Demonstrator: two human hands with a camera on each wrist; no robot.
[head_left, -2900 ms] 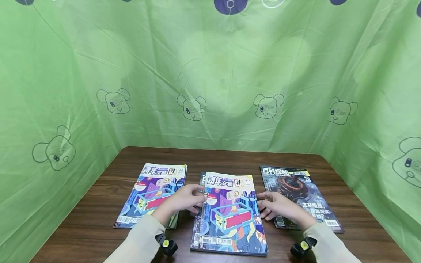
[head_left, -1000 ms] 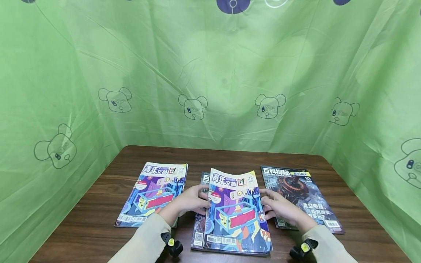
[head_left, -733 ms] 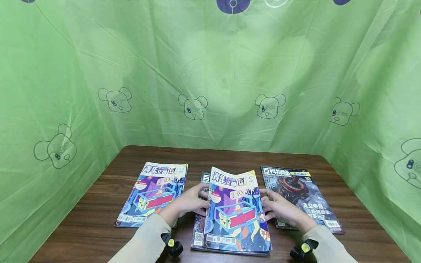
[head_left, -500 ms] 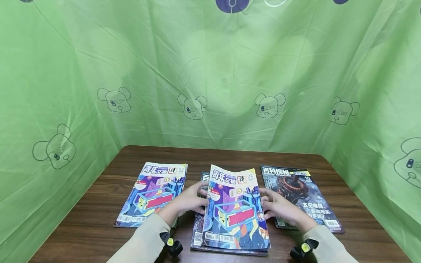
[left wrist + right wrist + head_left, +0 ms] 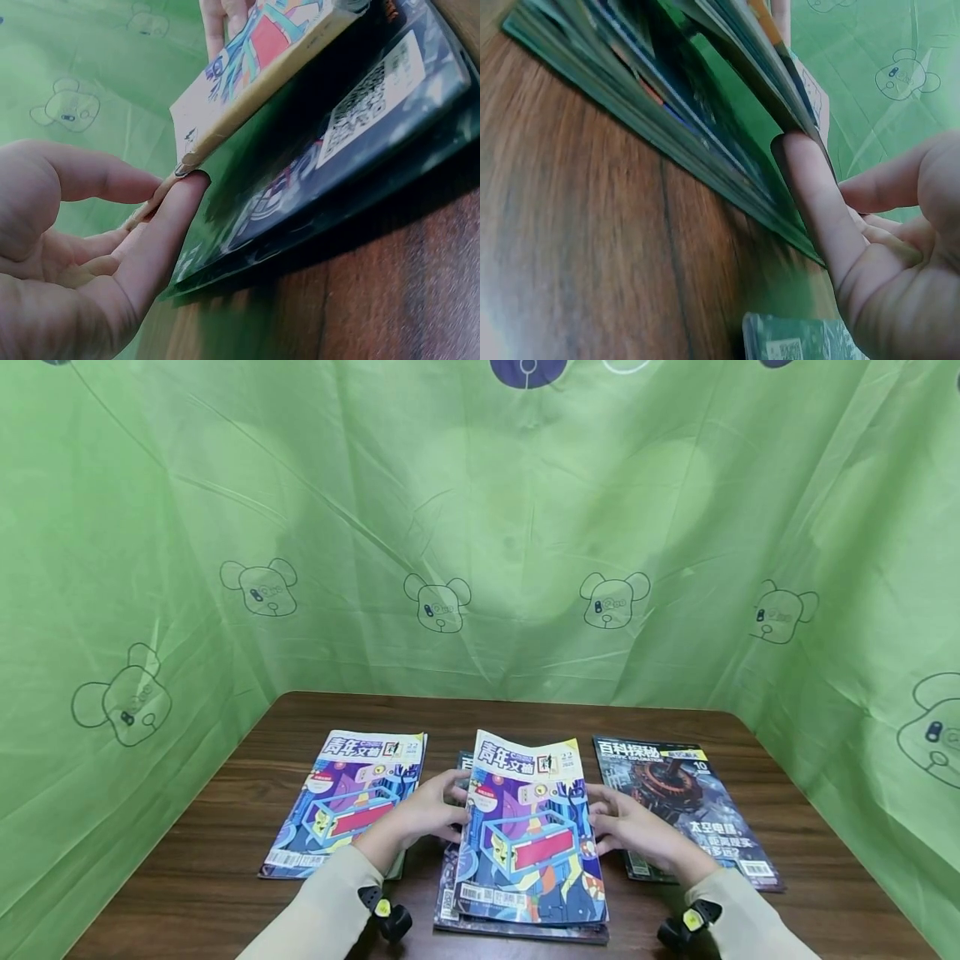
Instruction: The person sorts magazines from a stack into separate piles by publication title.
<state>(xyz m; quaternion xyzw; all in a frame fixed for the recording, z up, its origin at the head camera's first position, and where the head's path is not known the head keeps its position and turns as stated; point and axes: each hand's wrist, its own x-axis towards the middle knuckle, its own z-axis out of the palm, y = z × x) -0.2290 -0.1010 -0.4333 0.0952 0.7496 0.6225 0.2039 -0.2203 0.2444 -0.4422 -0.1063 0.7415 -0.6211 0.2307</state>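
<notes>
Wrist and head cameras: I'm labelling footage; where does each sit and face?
Head: on the head, facing forward and down at the table and curtain; left hand, right hand and sleeves show.
Left wrist: worn there, facing the raised magazine from its left; left hand large, part of right hand.
Right wrist: worn there, facing it from the right; right hand large.
Shared: both wrist views show that magazine.

1. I see a pale cream left sleeve (image 5: 311, 906), long and plain, reaching the wrist
2. The right sleeve (image 5: 750, 917) matches it in colour
3. At the left sleeve's end sits a black wrist camera (image 5: 394, 926), rounded, with a small yellow patch (image 5: 383, 907)
4. A second black camera (image 5: 674, 935), likewise yellow-marked, sits on the right
5. Both the left hand (image 5: 427, 810) and right hand (image 5: 632, 825) are bare
</notes>
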